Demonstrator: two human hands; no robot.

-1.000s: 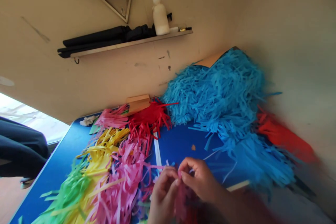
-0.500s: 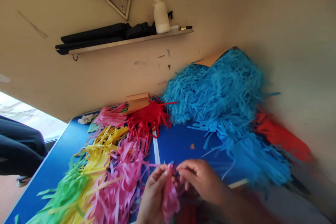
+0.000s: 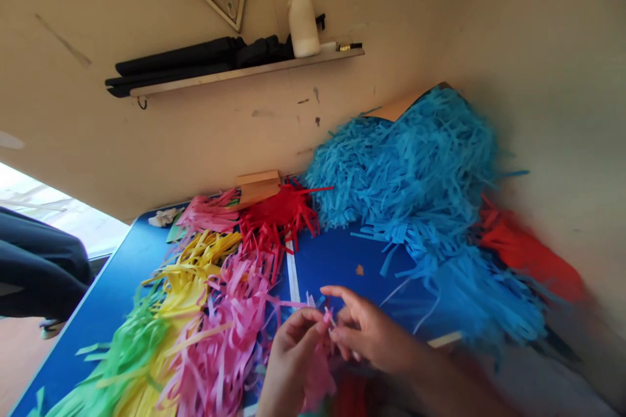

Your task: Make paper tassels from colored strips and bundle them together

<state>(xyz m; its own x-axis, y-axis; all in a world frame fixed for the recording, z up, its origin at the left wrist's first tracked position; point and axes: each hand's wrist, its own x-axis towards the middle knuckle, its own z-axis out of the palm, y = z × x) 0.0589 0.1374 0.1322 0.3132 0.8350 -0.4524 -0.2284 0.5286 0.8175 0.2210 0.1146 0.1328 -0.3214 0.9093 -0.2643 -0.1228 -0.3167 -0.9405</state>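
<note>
My left hand (image 3: 296,348) pinches a pink tissue-paper tassel (image 3: 320,371) near its twisted top, and the strips hang down below the fingers. Against that top, my right hand (image 3: 364,329) has its thumb and curled fingers closed, with the index finger raised and stretched out. Whatever sits between the right fingertips is too small to make out. A thin white string (image 3: 425,316) lies on the blue table just beyond the right hand. Left of my hands is a heap of pink paper fringe (image 3: 220,332).
Yellow fringe (image 3: 183,293), green fringe (image 3: 130,352) and red fringe (image 3: 278,212) lie on the blue table (image 3: 110,296). A big blue fringe pile (image 3: 405,156) leans against the wall. Above, a shelf (image 3: 254,70) holds a white bottle (image 3: 303,23). Someone's dark-clothed legs (image 3: 39,267) show at left.
My right index finger has lifted and straightened, and the right hand has closed in on the tassel's top. The left hand keeps its pinch, now slightly lower around the tassel. The view has shifted slightly.
</note>
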